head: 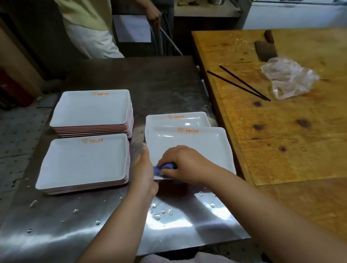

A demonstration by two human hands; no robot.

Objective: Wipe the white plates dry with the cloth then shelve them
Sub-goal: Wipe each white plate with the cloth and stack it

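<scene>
My right fingers (166,169) curl down over a bunched blue cloth (160,169), pressing it onto the near left corner of the white plate (191,148) I am drying. My left hand (143,169) grips that plate's left edge, thumb up along the rim. The plate lies tilted over another white plate (177,119) on the wet steel table (113,225). To the left sit two stacks of white plates, one near (83,162) and one farther back (93,109). On the wooden table (289,125) to my right lie black chopsticks (240,83), a crumpled plastic bag (288,77) and a cleaver (265,48).
</scene>
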